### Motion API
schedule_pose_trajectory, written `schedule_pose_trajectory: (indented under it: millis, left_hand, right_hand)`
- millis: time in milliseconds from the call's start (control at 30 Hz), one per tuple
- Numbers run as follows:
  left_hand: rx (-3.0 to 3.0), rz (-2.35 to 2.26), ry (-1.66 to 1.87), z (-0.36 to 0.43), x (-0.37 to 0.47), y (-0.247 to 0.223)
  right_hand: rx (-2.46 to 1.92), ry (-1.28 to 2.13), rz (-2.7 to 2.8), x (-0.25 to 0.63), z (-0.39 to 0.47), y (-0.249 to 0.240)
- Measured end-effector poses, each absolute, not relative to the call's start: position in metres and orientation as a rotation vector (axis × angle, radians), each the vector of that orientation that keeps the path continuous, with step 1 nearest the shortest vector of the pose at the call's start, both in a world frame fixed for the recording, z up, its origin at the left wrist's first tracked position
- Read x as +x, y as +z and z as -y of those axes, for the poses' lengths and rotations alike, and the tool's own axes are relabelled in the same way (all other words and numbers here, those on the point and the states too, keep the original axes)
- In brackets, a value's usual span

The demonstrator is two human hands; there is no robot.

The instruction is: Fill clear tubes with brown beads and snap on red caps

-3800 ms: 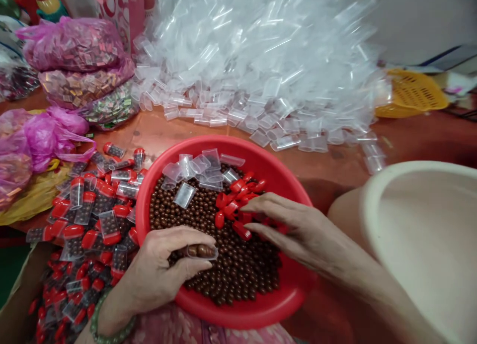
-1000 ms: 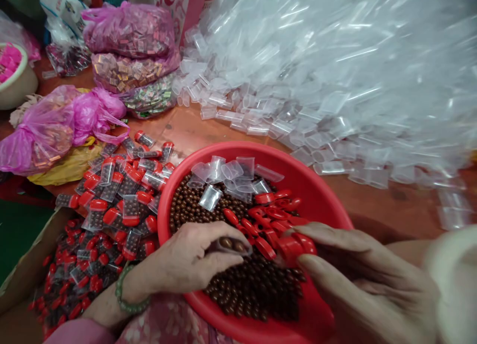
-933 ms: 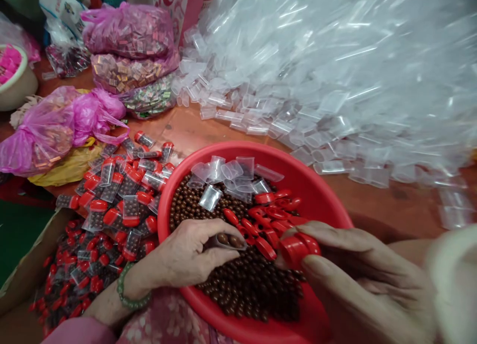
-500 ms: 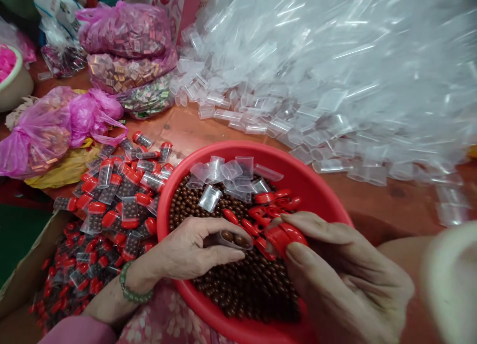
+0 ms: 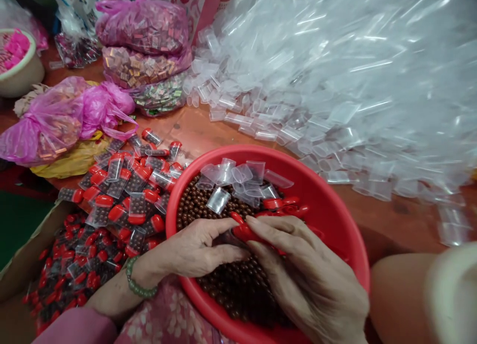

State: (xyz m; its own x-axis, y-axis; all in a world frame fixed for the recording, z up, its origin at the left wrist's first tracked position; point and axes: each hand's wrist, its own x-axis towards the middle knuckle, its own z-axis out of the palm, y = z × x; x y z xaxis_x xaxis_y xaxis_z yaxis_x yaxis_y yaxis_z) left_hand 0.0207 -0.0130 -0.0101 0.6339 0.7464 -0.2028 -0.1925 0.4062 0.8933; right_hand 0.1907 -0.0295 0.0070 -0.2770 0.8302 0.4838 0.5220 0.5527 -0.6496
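My left hand (image 5: 197,247), with a green bead bracelet at the wrist, grips a small clear plastic tube (image 5: 226,238) holding brown candy balls. Pinched in my right hand (image 5: 309,269) is a red cap (image 5: 244,230), at the mouth of that tube; my fingers partly cover both, and I cannot tell how far the cap is on. Both hands are over a red basin (image 5: 348,229). Loose brown candy balls (image 5: 238,294) fill its bottom. On them lie several clear tubes (image 5: 242,174) and, partly behind my right hand, red caps (image 5: 290,205).
Capped, filled tubes (image 5: 122,185) lie heaped left of the basin, with more in a cardboard box (image 5: 33,242) below. A large pile of clear tubes (image 5: 316,75) covers the back right. Pink bags (image 5: 145,26) are stacked at the back left. A pale bowl (image 5: 22,75) stands far left.
My right hand has moved left, bringing the red cap from a short distance away to the mouth of the tube in my left hand. The view has shifted slightly.
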Motion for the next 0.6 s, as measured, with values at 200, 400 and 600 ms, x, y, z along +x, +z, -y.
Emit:
schedule_pose_trajectory:
  millis: [200, 400, 600]
  left_hand:
    - [0.99, -0.753, 0.61, 0.01, 0.019, -0.01]
    - [0.835, -0.759, 0.608, 0.009, 0.019, -0.01]
    - [0.766, -0.67, 0.663, 0.011, 0.021, -0.017]
  right_hand:
    - [-1.308, 0.292, 1.901, 0.216, 0.04, 0.001]
    - [-1.343, 0.435, 1.737, 0.213, 0.042, 0.004]
    - [-1.256, 0.579, 1.753, 0.182, 0.031, 0.01]
